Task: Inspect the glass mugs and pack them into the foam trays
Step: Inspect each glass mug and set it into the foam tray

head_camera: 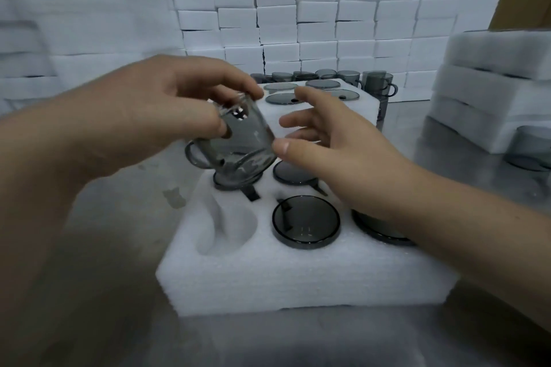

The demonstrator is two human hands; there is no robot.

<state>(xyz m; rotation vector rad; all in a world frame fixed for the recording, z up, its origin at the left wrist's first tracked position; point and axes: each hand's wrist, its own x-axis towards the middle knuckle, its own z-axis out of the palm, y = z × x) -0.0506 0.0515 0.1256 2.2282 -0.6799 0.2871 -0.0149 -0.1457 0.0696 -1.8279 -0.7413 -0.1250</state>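
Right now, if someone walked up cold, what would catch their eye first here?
The smoky glass mug, tilted in the left hand above the foam tray, with the right hand open beside it. Next, an empty pocket at the tray's front left, beside seated mugs. Behind everything, a wall of stacked white foam blocks.

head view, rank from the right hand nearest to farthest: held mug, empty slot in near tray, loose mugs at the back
1. held mug, just left of the right hand
2. empty slot, front left of the near tray
3. loose mugs, far back
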